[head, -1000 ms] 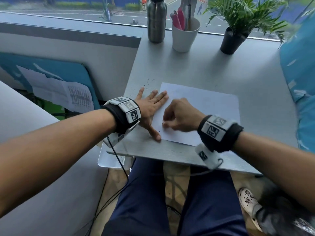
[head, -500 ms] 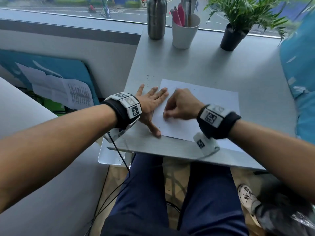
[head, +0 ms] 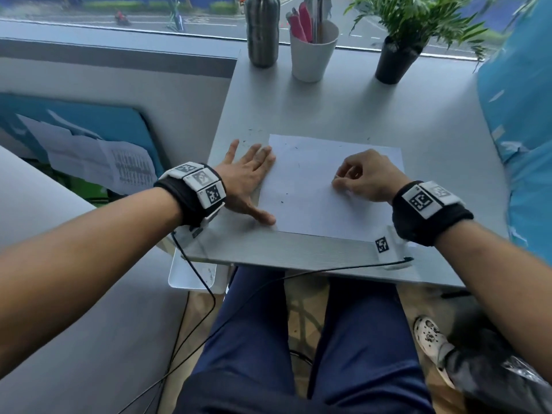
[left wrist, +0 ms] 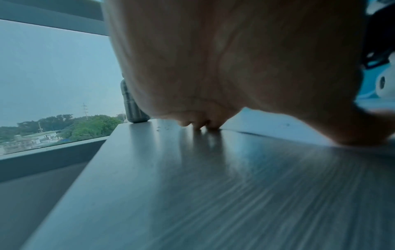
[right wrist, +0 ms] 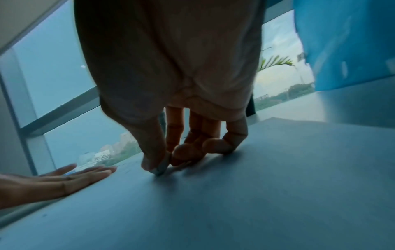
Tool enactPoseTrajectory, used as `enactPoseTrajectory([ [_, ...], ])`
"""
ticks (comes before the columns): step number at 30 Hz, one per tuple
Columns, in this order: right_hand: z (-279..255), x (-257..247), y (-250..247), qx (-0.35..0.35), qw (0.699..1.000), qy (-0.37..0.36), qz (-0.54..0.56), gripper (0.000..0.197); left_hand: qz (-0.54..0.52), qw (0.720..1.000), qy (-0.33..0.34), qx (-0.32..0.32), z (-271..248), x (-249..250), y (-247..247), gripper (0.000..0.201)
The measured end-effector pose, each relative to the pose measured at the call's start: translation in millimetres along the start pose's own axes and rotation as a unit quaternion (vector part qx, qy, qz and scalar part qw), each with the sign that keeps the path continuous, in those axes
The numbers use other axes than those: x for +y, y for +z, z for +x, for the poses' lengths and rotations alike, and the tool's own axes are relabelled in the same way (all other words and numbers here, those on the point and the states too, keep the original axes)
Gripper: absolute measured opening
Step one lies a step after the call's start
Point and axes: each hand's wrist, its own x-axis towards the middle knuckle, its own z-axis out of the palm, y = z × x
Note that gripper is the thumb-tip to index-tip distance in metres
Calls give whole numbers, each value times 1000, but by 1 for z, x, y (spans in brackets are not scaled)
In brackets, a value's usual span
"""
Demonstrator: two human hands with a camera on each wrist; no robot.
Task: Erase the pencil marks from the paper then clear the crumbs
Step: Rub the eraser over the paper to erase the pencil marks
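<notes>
A white sheet of paper (head: pixel 322 186) lies on the grey table (head: pixel 343 109) in front of me. My left hand (head: pixel 251 174) rests flat with straight fingers on the table and the sheet's left edge. My right hand (head: pixel 355 177) sits over the right half of the sheet with curled fingers. In the right wrist view its thumb and fingers pinch a small pale eraser (right wrist: pixel 161 167) whose tip touches the paper (right wrist: pixel 235 194). Small dark crumbs (head: pixel 283 198) dot the sheet, and more lie on the table off its far-left corner (head: pixel 254 132).
At the table's far edge stand a steel bottle (head: pixel 263 31), a white cup (head: pixel 313 52) with pens and a potted plant (head: pixel 397 58). A blue cloth (head: pixel 516 121) hangs along the right side. The table's near edge is above my lap.
My right hand has moved from the sheet's left part, close to the left hand, across to its right half. The left hand stays flat on the left edge.
</notes>
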Motion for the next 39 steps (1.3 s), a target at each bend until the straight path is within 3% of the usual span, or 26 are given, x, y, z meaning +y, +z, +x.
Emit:
enactPoseTrajectory([
  [3,2,0,1,0,1000,2,22,7,36,998,-2,42,-13,11,-5,118],
  [5,4,-1,0,1,1000,4,23,8,44,993,76,76,-22,32,0,102],
  [8,7,-2,4,3,1000,2,21,7,24,977,207,39,-35,65,19,87],
  [10,6,-2,6,8,1000,-2,24,6,-11,976,218,12,-35,67,28,85],
  [13,3,-1,6,6,1000,-2,30,7,-57,992,109,5,-22,39,24,94],
  [16,3,-2,5,5,999,5,33,7,-32,999,-14,21,-8,17,10,107],
  [17,4,-3,4,4,999,5,33,7,-19,999,-2,33,-5,20,8,107],
  [19,4,-3,5,6,1000,3,30,7,-8,995,88,41,-3,41,5,103],
  [21,5,0,5,11,1000,-5,19,6,-24,986,164,9,1,62,5,99],
  [22,6,0,5,13,1000,-7,15,6,-40,985,169,-2,6,64,4,96],
  [25,6,0,4,7,1000,-3,16,6,-89,990,112,17,34,41,-8,90],
  [28,5,0,3,1,1000,1,25,7,-111,994,12,19,54,7,-18,91],
  [31,5,0,3,-1,1000,2,27,8,-64,992,-107,19,55,-4,-25,102],
  [32,5,1,3,0,1000,3,29,7,-47,992,-109,33,53,2,-27,105],
  [34,5,1,3,3,1000,0,30,7,-23,998,-18,62,49,25,-26,105],
  [36,6,0,2,9,1000,-10,22,6,-18,993,105,44,48,49,-20,99],
  [37,6,0,2,12,1000,-12,17,6,-30,990,138,23,49,57,-17,95],
  [39,6,1,2,12,1000,-12,15,6,-67,987,146,11,56,55,-14,90],
])
